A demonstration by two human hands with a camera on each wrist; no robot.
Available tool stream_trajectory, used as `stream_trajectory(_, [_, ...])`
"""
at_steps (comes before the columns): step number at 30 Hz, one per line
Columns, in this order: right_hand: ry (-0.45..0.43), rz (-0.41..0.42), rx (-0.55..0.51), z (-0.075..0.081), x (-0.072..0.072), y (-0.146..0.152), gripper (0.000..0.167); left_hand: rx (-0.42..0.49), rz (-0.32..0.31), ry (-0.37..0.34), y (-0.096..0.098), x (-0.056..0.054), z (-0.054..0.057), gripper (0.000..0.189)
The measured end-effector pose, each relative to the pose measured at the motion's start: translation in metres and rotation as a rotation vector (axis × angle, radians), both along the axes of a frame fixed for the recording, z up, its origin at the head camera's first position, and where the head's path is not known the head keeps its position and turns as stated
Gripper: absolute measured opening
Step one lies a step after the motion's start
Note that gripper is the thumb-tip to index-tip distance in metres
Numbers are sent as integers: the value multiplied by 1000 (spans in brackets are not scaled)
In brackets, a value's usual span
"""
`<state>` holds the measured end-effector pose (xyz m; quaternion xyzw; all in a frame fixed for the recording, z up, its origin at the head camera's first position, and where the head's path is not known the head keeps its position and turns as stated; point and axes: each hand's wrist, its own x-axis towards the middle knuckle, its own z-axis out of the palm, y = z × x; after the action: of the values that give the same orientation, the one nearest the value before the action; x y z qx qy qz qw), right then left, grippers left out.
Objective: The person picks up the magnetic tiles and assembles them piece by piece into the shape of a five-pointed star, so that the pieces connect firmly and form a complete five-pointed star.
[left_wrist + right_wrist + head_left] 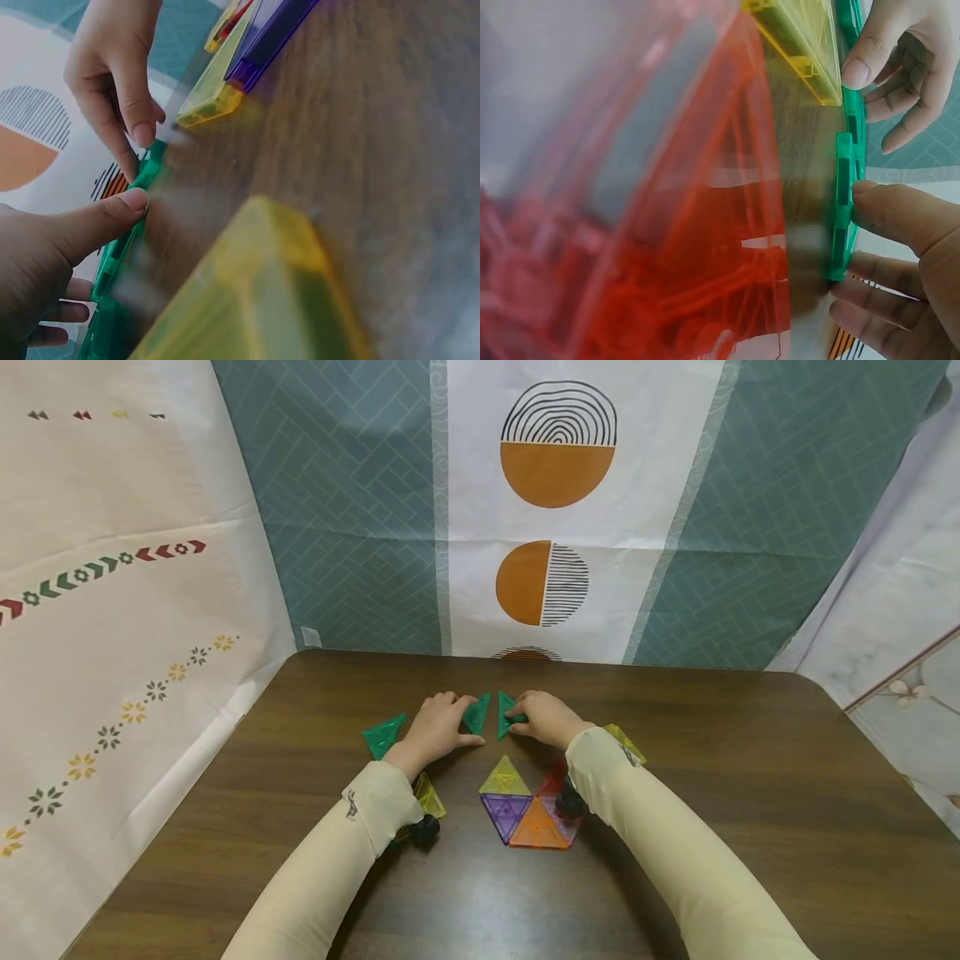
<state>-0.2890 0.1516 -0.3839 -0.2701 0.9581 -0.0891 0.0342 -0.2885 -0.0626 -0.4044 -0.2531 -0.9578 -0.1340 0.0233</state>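
Observation:
Near the far side of the table, my left hand (437, 724) holds a green triangular magnetic tile (477, 713) between spread thumb and fingers. Just to its right, my right hand (546, 718) pinches a second green triangular magnetic tile (504, 717) at its edges. A narrow gap separates the two tiles in the head view. Closer to me lies a joined group of triangles: yellow (505, 779), purple (506, 812), orange (538, 827), red (552, 782) and a pinkish one (567, 827). The right wrist camera partly hides this group.
A third green triangle (384, 736) lies left of my left hand. One yellow tile (430, 796) sits beside the left cuff, and another yellow tile (624, 742) is partly behind the right sleeve. Patterned cloth (360, 527) hangs behind the brown table (750, 777).

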Motion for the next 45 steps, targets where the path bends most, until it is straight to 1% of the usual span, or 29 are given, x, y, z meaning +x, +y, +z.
stream_trajectory(9, [25, 17, 17, 3, 6, 1, 34, -31, -31, 63, 7, 8, 0, 72])
stream_trajectory(13, [14, 10, 3, 3, 10, 0, 33, -51, -45, 82, 11, 11, 0, 71])
stream_trajectory(20, [18, 21, 8, 3, 16, -2, 32, -87, -36, 116, 16, 13, -3, 71])
stream_trajectory(25, [30, 15, 30, 3, 20, -4, 33, -108, -28, 109, 19, 14, -3, 72])
stream_trajectory(29, [34, 11, 36, 4, 23, -3, 33, -99, -21, 98, 21, 15, -3, 70])
stream_trajectory(34, [38, 8, 31, 5, 24, -2, 32, -99, -23, 104, 22, 17, -2, 71])
stream_trajectory(40, [9, -2, 19, 2, 24, 0, 35, -103, -21, 115, 22, 20, -2, 72])
stream_trajectory(43, [-1, 3, 18, 2, 25, 0, 35, -86, -24, 112, 20, 21, -2, 71])
stream_trajectory(45, [-9, 1, 6, 4, 27, 1, 36, -55, -34, 91, 17, 22, 1, 71])
